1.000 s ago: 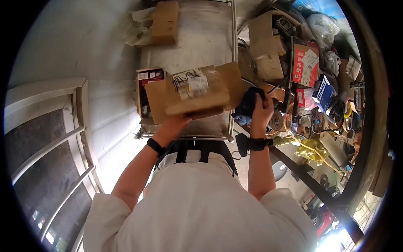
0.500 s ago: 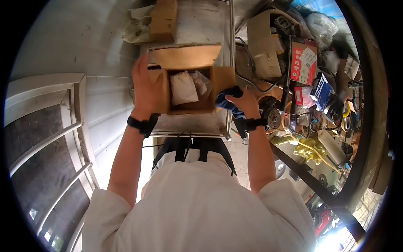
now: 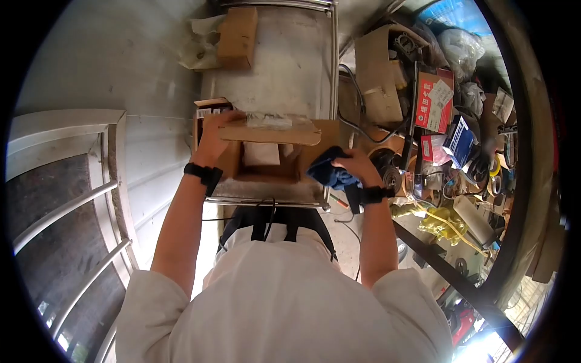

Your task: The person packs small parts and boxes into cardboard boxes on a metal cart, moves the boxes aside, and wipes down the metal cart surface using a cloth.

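In front of me an open cardboard box point(image 3: 227, 160) stands on a metal table. Its far flap point(image 3: 278, 134), with tape along it, leans toward me over the opening. Inside lies a pale packet point(image 3: 261, 153), partly covered by that flap. My left hand point(image 3: 215, 138) is at the flap's left end, fingers bent over its edge. A bunched dark blue cloth point(image 3: 331, 170) is gripped in my right hand point(image 3: 358, 166), just beside the box's right flap point(image 3: 328, 133).
A small printed box point(image 3: 209, 107) stands behind my left hand. Farther back is a brown carton point(image 3: 238, 37) beside crumpled wrapping point(image 3: 203, 45). On the right, a cluttered shelf holds a red-and-white box point(image 3: 433, 103), a blue box point(image 3: 461, 142) and a yellow bag point(image 3: 445, 222).
The far flap has swung toward me over the opening. My left hand has moved from the box's left side onto that flap. The box sits slightly nearer; the right hand still holds the cloth.
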The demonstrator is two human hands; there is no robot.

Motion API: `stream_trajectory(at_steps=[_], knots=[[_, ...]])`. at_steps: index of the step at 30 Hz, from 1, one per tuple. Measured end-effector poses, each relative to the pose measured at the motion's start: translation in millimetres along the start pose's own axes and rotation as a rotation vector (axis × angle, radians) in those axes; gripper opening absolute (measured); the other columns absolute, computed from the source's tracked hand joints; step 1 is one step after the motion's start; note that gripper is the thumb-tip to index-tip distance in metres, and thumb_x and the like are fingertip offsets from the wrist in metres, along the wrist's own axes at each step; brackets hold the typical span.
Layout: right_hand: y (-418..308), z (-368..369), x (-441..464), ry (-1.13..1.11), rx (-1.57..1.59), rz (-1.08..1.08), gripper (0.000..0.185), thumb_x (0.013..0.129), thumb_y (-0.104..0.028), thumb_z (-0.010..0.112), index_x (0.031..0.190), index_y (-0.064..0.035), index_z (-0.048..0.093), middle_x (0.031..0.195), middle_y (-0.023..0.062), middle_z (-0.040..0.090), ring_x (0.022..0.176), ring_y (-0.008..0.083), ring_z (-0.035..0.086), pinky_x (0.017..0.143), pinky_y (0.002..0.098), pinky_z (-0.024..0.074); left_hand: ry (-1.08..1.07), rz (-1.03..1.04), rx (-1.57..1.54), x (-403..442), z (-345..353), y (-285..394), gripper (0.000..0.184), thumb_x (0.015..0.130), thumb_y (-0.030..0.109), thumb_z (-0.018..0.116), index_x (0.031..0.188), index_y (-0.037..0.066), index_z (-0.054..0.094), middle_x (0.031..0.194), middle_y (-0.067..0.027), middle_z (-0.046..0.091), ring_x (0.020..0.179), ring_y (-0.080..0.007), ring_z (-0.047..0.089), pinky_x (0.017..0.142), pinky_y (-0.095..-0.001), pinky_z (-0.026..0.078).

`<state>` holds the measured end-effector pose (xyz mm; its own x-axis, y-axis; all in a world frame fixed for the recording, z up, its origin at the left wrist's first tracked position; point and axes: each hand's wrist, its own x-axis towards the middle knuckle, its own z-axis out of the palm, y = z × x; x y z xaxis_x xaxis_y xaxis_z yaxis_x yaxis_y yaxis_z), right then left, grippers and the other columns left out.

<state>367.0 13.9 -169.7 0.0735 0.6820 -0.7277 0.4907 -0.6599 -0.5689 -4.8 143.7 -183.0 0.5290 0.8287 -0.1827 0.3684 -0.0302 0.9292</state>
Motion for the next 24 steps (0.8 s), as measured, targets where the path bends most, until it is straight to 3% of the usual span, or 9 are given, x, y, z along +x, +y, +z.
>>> stream_trajectory(at_steps=[1,4,5,9,12,15,17,20,24], knots=[[-1.2,0.8,-7.3,0.005,-0.044,-0.017,0.037,0.070,-0.027,0.073,0.087,0.0053,0.067,0.070,0.0085,0.065,0.065,0.0119,0.058,0.063,0.0294,0.0466,-0.035,-0.064,0.135,-2.9,-2.4,0.9,0.034,0.083,0.011,0.054,0.115,0.005,0.060,0.126,-0.0137,0.056,0.119,-0.0243,0.052,0.102,-0.0327,0.039],[5.5,10.4,-21.7,-0.006,-0.062,-0.032,0.039,0.069,-0.029,0.072,0.092,0.0028,0.067,0.076,0.0137,0.067,0.071,0.0195,0.063,0.068,0.0317,0.0486,0.053,0.132,0.094,-22.4,11.7,2.6,0.034,0.080,0.013,0.058,0.113,0.004,0.060,0.125,-0.0148,0.057,0.118,-0.0267,0.053,0.101,-0.0346,0.040],[7.9,13.9,-25.8,-0.013,-0.049,-0.030,0.041,0.068,-0.029,0.072,0.095,0.0014,0.067,0.079,0.0164,0.068,0.074,0.0235,0.066,0.070,0.0329,0.0496,0.051,0.065,-0.007,-24.4,15.0,2.9,0.033,0.081,0.009,0.055,0.113,0.005,0.060,0.128,-0.0154,0.055,0.120,-0.0303,0.051,0.104,-0.0359,0.037],[-52.7,-3.8,-76.4,0.066,0.002,-0.085,0.044,0.071,-0.028,0.072,0.099,0.0048,0.065,0.085,0.0180,0.068,0.080,0.0236,0.066,0.074,0.0319,0.0493,-0.039,0.106,0.299,-30.2,12.7,8.8,0.042,0.082,-0.001,0.047,0.123,0.009,0.054,0.138,-0.0148,0.045,0.127,-0.0328,0.042,0.108,-0.0371,0.033],[-100.7,-24.5,-102.7,0.353,-0.036,-0.149,0.044,0.072,-0.026,0.074,0.100,0.0066,0.063,0.084,0.0148,0.068,0.079,0.0199,0.065,0.073,0.0305,0.0492,-0.122,0.205,0.672,-37.4,4.2,13.7,0.050,0.081,-0.003,0.047,0.129,0.010,0.050,0.140,-0.0148,0.043,0.128,-0.0339,0.040,0.108,-0.0376,0.034],[-119.8,-31.3,-87.5,0.423,0.277,-0.268,0.041,0.076,-0.023,0.075,0.101,0.0067,0.062,0.083,0.0086,0.066,0.077,0.0124,0.061,0.068,0.0263,0.0482,-0.146,0.180,0.772,-41.9,-2.7,20.3,0.058,0.078,-0.007,0.050,0.133,0.009,0.046,0.142,-0.0152,0.040,0.128,-0.0357,0.039,0.108,-0.0396,0.033],[-146.6,-34.7,-82.7,0.374,0.510,-0.333,0.037,0.079,-0.022,0.074,0.100,0.0061,0.061,0.083,0.0061,0.065,0.073,0.0100,0.058,0.064,0.0242,0.0467,-0.041,0.143,0.642,-37.5,-7.3,4.9,0.062,0.076,-0.006,0.056,0.135,0.009,0.044,0.143,-0.0168,0.037,0.129,-0.0363,0.038,0.108,-0.0404,0.033],[-165.3,-25.6,-45.1,0.462,0.342,-0.492,0.033,0.080,-0.020,0.073,0.099,0.0050,0.061,0.080,0.0054,0.064,0.071,0.0099,0.057,0.064,0.0244,0.0467,0.078,0.111,0.550,-25.3,-21.3,4.9,0.064,0.074,0.000,0.064,0.135,0.008,0.043,0.144,-0.0197,0.034,0.132,-0.0373,0.034,0.109,-0.0409,0.032],[-201.6,-1.8,8.9,0.364,0.068,-0.507,0.047,0.081,-0.041,0.069,0.096,0.0031,0.062,0.077,0.0134,0.064,0.070,0.0184,0.062,0.064,0.0289,0.0488,0.098,0.012,0.412,-1.9,-23.7,2.4,0.068,0.072,0.017,0.075,0.133,0.008,0.046,0.147,-0.0219,0.027,0.137,-0.0384,0.025,0.109,-0.0456,0.029]])
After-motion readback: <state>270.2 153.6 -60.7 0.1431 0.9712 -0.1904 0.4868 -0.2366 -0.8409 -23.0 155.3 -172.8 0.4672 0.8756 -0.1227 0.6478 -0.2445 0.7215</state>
